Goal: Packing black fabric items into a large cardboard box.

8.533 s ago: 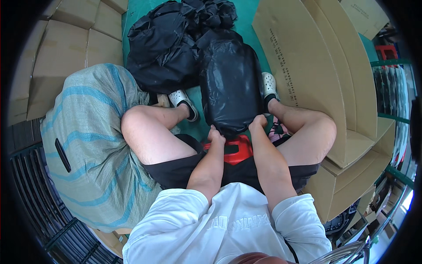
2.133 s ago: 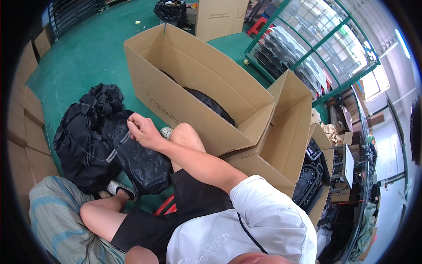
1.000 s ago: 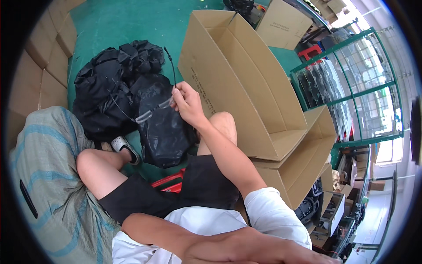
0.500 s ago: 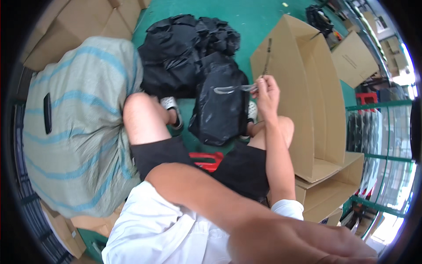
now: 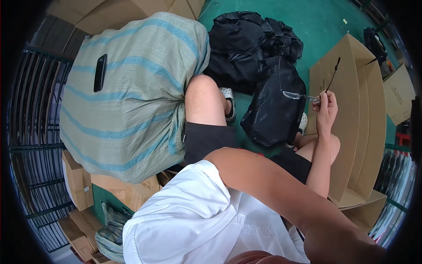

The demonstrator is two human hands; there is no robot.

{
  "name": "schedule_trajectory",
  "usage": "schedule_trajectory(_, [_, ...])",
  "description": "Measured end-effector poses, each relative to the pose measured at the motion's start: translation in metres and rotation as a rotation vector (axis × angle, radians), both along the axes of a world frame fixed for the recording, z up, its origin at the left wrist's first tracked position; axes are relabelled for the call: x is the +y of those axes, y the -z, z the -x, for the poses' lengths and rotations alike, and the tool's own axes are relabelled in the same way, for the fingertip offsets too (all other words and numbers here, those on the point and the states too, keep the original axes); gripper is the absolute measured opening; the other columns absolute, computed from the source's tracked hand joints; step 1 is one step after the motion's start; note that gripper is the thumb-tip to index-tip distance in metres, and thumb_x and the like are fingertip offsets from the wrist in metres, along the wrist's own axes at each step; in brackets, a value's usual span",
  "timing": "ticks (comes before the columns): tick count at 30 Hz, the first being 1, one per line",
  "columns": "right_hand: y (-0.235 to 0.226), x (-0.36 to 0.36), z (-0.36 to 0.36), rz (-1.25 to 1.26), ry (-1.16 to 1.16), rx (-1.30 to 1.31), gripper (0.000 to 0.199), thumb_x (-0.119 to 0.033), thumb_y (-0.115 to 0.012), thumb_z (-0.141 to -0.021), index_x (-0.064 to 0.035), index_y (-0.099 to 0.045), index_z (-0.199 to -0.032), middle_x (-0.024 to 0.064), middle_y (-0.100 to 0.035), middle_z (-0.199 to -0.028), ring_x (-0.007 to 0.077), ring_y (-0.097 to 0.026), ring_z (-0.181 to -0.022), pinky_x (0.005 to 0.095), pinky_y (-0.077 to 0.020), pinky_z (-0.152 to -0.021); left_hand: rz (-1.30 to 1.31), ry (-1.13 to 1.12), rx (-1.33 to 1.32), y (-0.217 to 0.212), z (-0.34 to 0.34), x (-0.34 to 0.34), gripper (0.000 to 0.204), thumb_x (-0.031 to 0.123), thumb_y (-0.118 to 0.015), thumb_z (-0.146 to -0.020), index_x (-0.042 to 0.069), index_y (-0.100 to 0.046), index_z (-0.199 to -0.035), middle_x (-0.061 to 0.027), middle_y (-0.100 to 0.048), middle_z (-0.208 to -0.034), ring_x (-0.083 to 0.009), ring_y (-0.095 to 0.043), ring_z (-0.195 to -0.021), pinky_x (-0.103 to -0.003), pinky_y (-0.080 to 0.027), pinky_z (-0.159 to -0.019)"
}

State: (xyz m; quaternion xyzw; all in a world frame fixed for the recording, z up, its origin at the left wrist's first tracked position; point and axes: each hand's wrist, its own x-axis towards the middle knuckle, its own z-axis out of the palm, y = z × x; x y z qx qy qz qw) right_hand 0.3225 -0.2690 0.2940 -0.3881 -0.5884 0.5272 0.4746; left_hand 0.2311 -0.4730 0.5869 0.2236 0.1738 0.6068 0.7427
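My right hand (image 5: 326,105) pinches a pair of clear-framed glasses (image 5: 293,95) by the hinge, with one black temple arm sticking up. The hand hovers above my right knee, next to a full black plastic bag (image 5: 272,114) that stands between my legs. My left arm crosses the lower part of the picture toward the lower right, and its hand is out of sight. I sit in black shorts and a white shirt.
A big pale woven sack with blue stripes (image 5: 132,101) lies at my left, a flat black object (image 5: 100,72) on it. More black bags (image 5: 250,44) are heaped on the green floor. An open cardboard box (image 5: 358,119) stands at right; wire racks (image 5: 30,141) at left.
The view has swung left, bringing the striped sack to the middle. My right hand still holds the glasses, now beside the box. My left arm has risen across the lower picture.
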Motion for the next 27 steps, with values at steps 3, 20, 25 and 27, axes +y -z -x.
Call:
schedule_trajectory(3, [-0.003,0.0,0.006,0.009,0.018,0.009,0.014,-0.015,-0.053,-0.105,-0.0031,-0.058,-0.101,0.0013,-0.061,-0.08,0.0051,-0.057,-0.065,0.0187,-0.0442,-0.055,-0.006,0.003,0.021,-0.002,0.016,0.002,0.07,0.05,-0.046,-0.102,-0.012,-0.053,-0.134,-0.0334,-0.063,-0.123,-0.0382,-0.06,-0.121,-0.043,-0.044,-0.106])
schedule_trajectory(20, [-0.002,0.0,0.017,0.023,0.047,-0.026,0.013,-0.013,-0.053,-0.103,-0.0028,-0.058,-0.098,0.0015,-0.061,-0.069,0.0065,-0.057,-0.058,0.0224,-0.0457,-0.052,-0.262,0.256,-0.17,0.033,0.098,-0.077,0.074,0.057,-0.048,-0.1,-0.007,-0.054,-0.136,-0.0351,-0.062,-0.124,-0.0443,-0.055,-0.127,-0.05,-0.04,-0.11])
schedule_trajectory(25, [0.003,0.0,-0.003,0.037,0.107,0.003,0.012,-0.013,-0.054,-0.103,-0.0022,-0.058,-0.098,0.0027,-0.063,-0.069,0.0069,-0.059,-0.059,0.0229,-0.0455,-0.051,-0.31,0.393,-0.192,0.084,0.137,-0.143,0.075,0.059,-0.049,-0.099,-0.005,-0.055,-0.137,-0.0356,-0.062,-0.124,-0.0461,-0.053,-0.129,-0.052,-0.039,-0.111])
schedule_trajectory(27, [-0.005,-0.004,0.009,0.006,0.086,-0.053,0.013,-0.013,-0.054,-0.102,-0.0015,-0.056,-0.098,0.0035,-0.062,-0.068,0.0075,-0.059,-0.059,0.0236,-0.0453,-0.051,-0.352,0.423,-0.216,0.096,0.149,-0.14,0.076,0.06,-0.049,-0.098,-0.005,-0.055,-0.137,-0.0358,-0.062,-0.124,-0.0468,-0.053,-0.129,-0.053,-0.038,-0.111])
